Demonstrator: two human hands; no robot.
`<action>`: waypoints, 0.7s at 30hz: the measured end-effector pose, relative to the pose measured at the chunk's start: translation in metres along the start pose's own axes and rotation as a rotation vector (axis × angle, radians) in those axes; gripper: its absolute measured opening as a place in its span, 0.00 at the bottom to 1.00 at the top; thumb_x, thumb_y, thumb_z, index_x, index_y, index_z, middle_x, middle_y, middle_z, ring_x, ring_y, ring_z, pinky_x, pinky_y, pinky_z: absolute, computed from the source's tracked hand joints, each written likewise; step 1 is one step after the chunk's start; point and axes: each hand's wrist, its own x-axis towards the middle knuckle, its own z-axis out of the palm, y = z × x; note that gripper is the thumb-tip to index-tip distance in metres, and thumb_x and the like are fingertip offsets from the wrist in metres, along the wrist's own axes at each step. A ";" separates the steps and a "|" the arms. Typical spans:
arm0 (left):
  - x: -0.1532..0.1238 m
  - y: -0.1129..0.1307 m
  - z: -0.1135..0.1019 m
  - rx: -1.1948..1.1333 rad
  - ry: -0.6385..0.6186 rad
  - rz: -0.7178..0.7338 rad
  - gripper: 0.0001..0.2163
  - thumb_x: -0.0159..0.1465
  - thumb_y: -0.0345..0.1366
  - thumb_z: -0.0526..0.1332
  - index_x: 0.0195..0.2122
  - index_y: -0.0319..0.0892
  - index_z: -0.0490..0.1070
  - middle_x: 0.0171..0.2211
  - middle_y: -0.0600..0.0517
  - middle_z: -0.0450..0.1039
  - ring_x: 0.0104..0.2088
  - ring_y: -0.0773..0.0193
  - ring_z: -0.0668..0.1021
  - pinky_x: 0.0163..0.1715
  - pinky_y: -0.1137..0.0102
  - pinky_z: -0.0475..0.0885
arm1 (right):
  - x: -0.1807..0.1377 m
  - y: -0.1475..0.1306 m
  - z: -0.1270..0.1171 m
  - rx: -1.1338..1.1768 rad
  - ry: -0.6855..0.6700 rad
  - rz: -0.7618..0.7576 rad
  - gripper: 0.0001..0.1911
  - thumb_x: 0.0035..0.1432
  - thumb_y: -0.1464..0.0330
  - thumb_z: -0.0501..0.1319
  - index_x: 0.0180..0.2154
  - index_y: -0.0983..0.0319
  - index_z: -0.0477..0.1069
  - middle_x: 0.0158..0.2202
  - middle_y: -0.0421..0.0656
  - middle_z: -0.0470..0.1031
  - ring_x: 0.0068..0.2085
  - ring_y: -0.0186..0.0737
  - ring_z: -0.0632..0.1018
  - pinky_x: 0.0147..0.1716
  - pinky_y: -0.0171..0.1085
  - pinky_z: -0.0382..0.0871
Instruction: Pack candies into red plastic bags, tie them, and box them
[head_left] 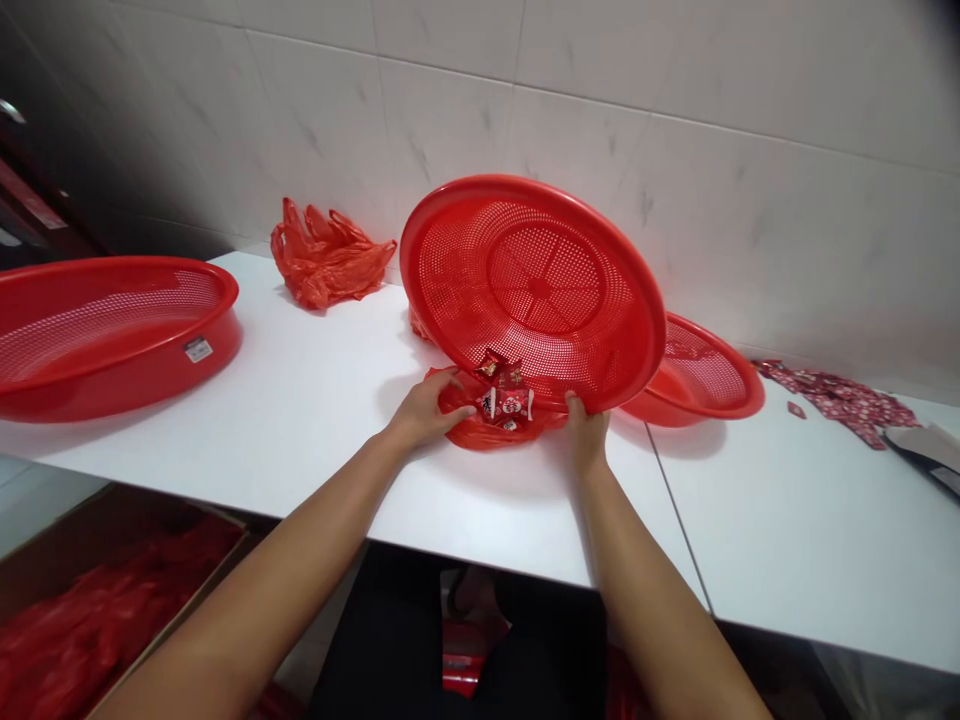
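Where tiled wall backs white table, red basket tilted

The tilted basket in the middle is glossy red plastic, with many small holes. The bag under it is thin, crinkled red plastic film. The candies have shiny printed wrappers. The table is smooth, matt white. The far wall has glossy, marble-like tiles. The near left box is matt brown cardboard.
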 end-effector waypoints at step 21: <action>-0.001 0.002 0.001 -0.030 -0.012 -0.021 0.25 0.60 0.48 0.72 0.54 0.43 0.72 0.65 0.39 0.72 0.64 0.40 0.75 0.65 0.48 0.68 | 0.072 -0.031 -0.066 0.465 0.725 -0.179 0.17 0.52 0.61 0.54 0.43 0.57 0.69 0.44 0.48 0.76 0.51 0.54 0.81 0.49 0.56 0.80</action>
